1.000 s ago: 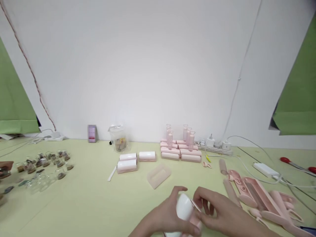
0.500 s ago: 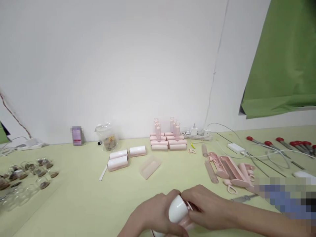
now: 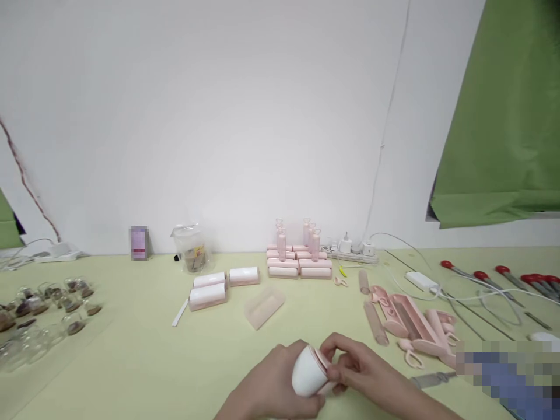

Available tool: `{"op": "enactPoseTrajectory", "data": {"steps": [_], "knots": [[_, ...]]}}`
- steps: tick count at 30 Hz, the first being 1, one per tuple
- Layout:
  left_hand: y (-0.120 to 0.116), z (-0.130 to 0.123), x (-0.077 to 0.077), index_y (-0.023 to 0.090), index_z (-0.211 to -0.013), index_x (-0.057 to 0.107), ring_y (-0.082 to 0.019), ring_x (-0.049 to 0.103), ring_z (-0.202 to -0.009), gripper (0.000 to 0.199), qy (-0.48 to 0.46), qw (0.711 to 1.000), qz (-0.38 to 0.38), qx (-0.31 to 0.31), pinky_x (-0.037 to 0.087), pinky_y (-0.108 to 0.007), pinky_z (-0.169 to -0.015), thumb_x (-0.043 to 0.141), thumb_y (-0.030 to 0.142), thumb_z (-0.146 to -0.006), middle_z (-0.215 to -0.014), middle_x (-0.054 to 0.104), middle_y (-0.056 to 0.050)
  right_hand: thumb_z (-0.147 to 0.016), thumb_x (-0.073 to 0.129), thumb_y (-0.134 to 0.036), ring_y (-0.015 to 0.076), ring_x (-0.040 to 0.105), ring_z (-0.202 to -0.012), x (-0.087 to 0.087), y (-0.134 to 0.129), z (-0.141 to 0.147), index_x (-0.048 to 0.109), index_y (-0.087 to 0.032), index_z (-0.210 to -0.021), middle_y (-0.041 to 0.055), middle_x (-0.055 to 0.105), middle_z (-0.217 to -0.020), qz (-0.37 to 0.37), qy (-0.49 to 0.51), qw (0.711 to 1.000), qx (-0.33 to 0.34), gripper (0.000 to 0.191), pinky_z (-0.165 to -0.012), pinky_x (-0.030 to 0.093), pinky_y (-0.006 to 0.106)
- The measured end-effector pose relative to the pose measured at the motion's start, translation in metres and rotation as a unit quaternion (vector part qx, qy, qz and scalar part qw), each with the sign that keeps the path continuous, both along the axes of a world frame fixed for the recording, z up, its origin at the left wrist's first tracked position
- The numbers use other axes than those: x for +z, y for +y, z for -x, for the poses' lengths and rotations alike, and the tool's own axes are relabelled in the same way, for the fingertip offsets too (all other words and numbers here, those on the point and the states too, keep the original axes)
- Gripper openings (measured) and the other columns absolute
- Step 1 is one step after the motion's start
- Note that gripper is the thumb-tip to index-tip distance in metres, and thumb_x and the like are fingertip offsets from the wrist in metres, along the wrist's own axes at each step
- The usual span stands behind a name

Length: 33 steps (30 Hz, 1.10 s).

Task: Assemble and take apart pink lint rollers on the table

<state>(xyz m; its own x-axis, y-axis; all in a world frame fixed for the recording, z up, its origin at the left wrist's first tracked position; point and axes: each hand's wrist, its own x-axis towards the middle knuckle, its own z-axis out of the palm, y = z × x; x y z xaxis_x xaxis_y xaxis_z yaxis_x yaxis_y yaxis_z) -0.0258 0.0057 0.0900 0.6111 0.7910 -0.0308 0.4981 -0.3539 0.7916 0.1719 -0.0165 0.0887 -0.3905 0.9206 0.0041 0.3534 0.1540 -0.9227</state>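
At the near edge of the table my left hand [image 3: 280, 376] is wrapped round a white sticky lint roller [image 3: 310, 373] with pale pink parts, its rounded white side tilted up. My right hand [image 3: 354, 367] pinches at the roller's right end, thumb and fingertips on the pink and white edge there; whether a small piece sits between them is hidden. Beyond my hands lies an empty-looking translucent pink tray [image 3: 265, 306]. To its left rest several white rolls [image 3: 209, 296] with a white strip [image 3: 180, 312] beside them.
Stacked pink rollers [image 3: 283, 271] with small upright pink tubes stand by the wall. Loose pink casings [image 3: 415, 318], clear tubes and heart-shaped loops lie right. Cables, a white adapter [image 3: 422, 282] and red-tipped tools [image 3: 503, 270] are farther right. Small glass domes [image 3: 72, 324] cluster left.
My right hand has shifted its grip, its fingers now bent at the roller's end. The roller has turned, showing more of its white side and edge. The view has tilted slightly upward.
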Motion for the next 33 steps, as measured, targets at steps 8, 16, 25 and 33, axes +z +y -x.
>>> {"op": "enactPoseTrajectory", "data": {"steps": [8, 16, 25, 33], "knots": [[0.008, -0.021, -0.015, 0.014, -0.118, 0.03, -0.02, 0.047, -0.1, 0.052, -0.198, 0.979, 0.017, 0.05, 0.038, -0.032, -0.086, 0.049, 0.037, -0.075, -0.109, 0.046, -0.01, -0.058, 0.061, -0.063, 0.0269, 0.055, -0.099, -0.054, 0.008, 0.029, 0.045, -0.024, -0.112, 0.0118, 0.059, -0.107, 0.027, 0.287, 0.956, -0.054, 0.068, -0.084, 0.042, 0.036], [0.061, 0.047, -0.023, 0.016, -0.128, 0.013, -0.028, 0.031, -0.115, 0.082, -0.048, 0.965, -0.15, 0.21, 0.02, -0.044, -0.099, 0.062, 0.032, -0.065, -0.121, 0.035, -0.014, -0.076, 0.044, -0.058, 0.0242, 0.058, -0.093, -0.018, 0.019, -0.008, 0.039, -0.026, -0.109, 0.0099, 0.062, -0.102, -0.093, 0.137, 0.976, -0.144, 0.046, -0.077, 0.047, 0.037], [0.024, 0.045, -0.037, 0.021, -0.122, 0.022, -0.02, 0.04, -0.112, 0.074, -0.165, 0.98, 0.077, -0.079, 0.03, -0.036, -0.096, 0.067, 0.019, -0.063, -0.117, 0.046, -0.006, -0.085, 0.043, -0.038, 0.0191, 0.053, -0.089, 0.038, 0.024, 0.019, 0.052, -0.027, -0.115, 0.0053, 0.057, -0.097, -0.246, -0.177, 0.953, 0.022, 0.033, -0.077, 0.043, 0.031], [0.027, 0.046, -0.035, 0.022, -0.117, 0.034, -0.019, 0.044, -0.107, 0.058, -0.15, 0.981, 0.101, -0.073, 0.033, -0.033, -0.092, 0.062, 0.017, -0.066, -0.114, 0.049, -0.002, -0.087, 0.042, -0.027, 0.0184, 0.049, -0.087, 0.031, 0.01, 0.031, 0.051, -0.029, -0.115, 0.0037, 0.054, -0.092, -0.269, -0.272, 0.923, 0.043, 0.029, -0.073, 0.041, 0.03]]}}
